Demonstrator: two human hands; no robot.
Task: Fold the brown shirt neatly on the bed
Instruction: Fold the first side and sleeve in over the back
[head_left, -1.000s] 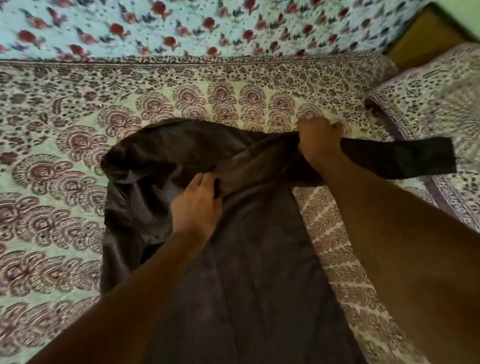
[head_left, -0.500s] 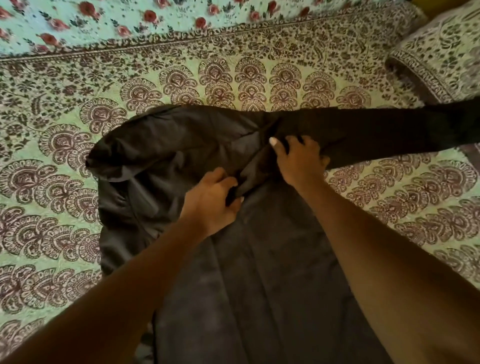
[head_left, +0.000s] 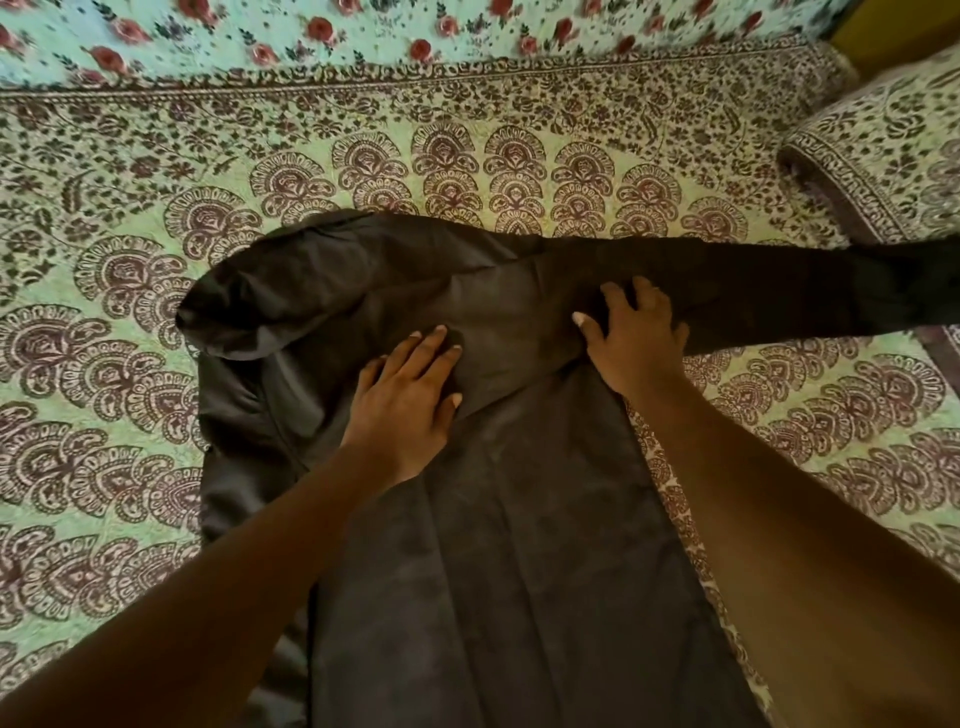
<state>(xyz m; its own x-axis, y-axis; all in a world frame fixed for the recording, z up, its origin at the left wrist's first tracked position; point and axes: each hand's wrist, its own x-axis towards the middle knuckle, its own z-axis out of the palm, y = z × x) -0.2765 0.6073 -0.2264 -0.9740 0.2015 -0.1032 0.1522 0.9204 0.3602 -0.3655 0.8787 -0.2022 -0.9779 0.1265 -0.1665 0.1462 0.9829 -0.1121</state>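
Observation:
The brown shirt (head_left: 519, 545) lies spread on the bed's patterned cover (head_left: 130, 364), body running toward me. One sleeve (head_left: 779, 291) stretches flat to the right edge of view. The upper left part is bunched in a rumpled fold (head_left: 249, 312). My left hand (head_left: 408, 400) lies flat on the shirt near its upper middle, fingers straight and pressing the cloth. My right hand (head_left: 631, 332) rests spread on the shoulder where the right sleeve begins, fingers lightly bent on the fabric.
A pillow (head_left: 893, 150) in matching print sits at the upper right. A light blue sheet with red flowers (head_left: 363, 31) runs along the far side. Patterned cover shows left and right of the shirt.
My left hand has let go of the pinched fold and flattened on the cloth. My right hand moved down from the sleeve to the shoulder. The right sleeve now lies straighter.

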